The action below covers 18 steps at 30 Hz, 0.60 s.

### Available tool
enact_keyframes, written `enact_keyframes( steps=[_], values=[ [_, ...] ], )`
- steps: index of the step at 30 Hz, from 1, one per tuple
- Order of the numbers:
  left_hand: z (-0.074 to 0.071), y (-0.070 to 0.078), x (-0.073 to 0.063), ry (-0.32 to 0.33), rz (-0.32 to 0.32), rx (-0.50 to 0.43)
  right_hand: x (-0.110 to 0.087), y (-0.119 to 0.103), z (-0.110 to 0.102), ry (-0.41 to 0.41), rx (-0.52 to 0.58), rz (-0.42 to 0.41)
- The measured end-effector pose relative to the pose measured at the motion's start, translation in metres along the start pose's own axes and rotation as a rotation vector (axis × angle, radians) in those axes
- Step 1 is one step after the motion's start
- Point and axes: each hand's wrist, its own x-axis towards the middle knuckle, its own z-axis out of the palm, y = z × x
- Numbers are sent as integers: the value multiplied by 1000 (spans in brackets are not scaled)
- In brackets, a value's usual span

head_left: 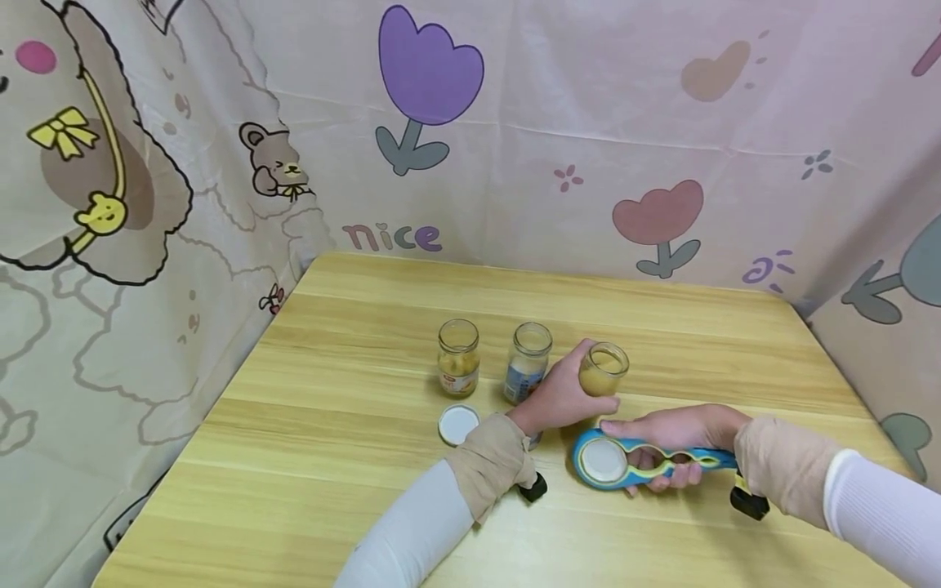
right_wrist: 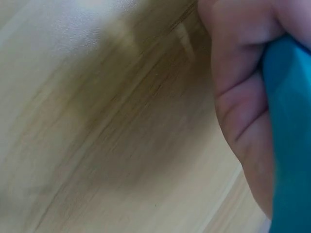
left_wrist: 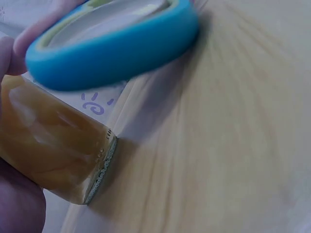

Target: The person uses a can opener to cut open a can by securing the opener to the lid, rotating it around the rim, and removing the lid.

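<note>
My left hand (head_left: 562,396) grips an open glass jar (head_left: 603,371) with yellowish contents; in the left wrist view the jar (left_wrist: 53,141) shows amber filling and a ridged base near the tabletop. My right hand (head_left: 680,433) holds a blue and yellow-green jar opener (head_left: 643,483) by its handles, just in front of that jar. A white lid (head_left: 604,461) sits inside the opener's large ring. In the right wrist view curled fingers (right_wrist: 243,107) wrap the blue handle (right_wrist: 294,141).
Two more lidless glass jars stand left of the held one: a jar with a red-and-white label (head_left: 459,380) and a jar with a blue label (head_left: 524,377). A loose white lid (head_left: 459,425) lies in front of them on the wooden table (head_left: 331,457). Printed curtains (head_left: 529,163) hang behind.
</note>
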Motion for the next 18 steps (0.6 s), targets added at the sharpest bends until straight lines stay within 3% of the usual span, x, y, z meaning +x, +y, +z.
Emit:
enact_keyframes(
  steps=[18],
  values=[
    [0,0,0,9,5,5,3,-5,-3,-48,-12,38]
  ],
)
